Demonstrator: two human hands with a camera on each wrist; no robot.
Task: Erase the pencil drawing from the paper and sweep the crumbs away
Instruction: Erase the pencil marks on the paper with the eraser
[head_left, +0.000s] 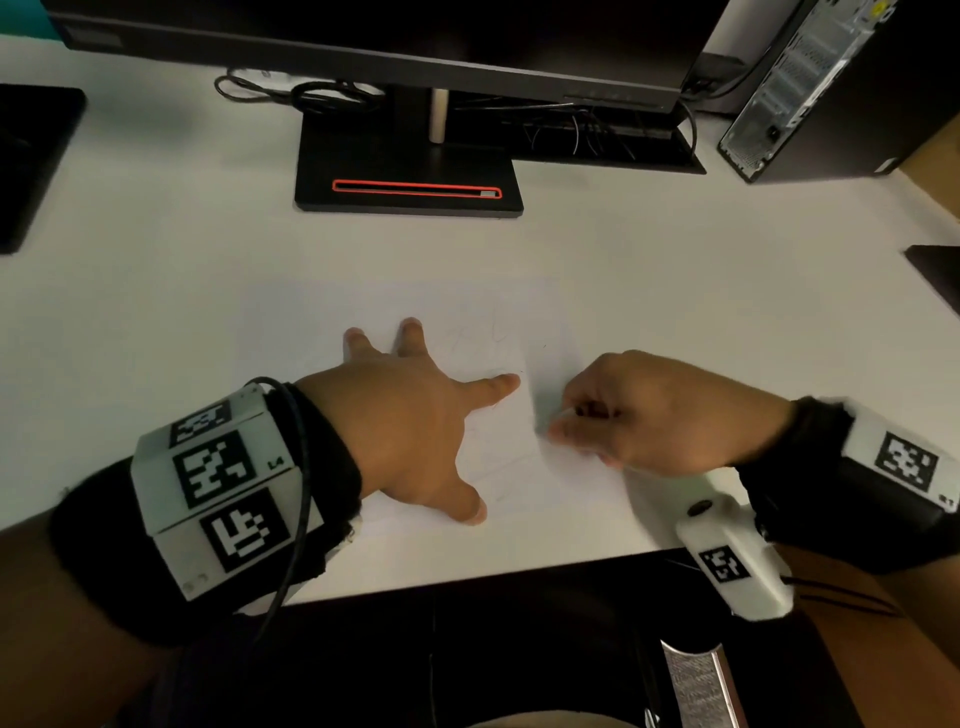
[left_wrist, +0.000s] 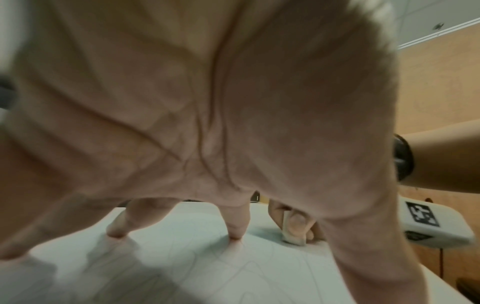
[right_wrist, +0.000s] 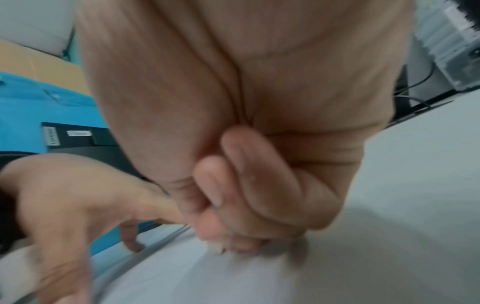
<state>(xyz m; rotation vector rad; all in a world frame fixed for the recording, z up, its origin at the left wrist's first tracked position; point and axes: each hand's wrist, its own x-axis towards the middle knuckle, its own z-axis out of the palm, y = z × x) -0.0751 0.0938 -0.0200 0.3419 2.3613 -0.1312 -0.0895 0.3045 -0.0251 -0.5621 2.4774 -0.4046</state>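
A person's left hand (head_left: 415, 431) presses spread, straight fingers on a white paper sheet with faint pencil lines (head_left: 498, 467) near the white desk's (head_left: 675, 291) front edge, while the right hand (head_left: 660, 410) pinches a small white eraser (left_wrist: 292, 231) at the sheet's right edge.

Matt white paper (head_left: 519, 467) is lying on the smooth matt table (head_left: 675, 291); the eraser (left_wrist: 292, 236) is looking rubbery, dull.
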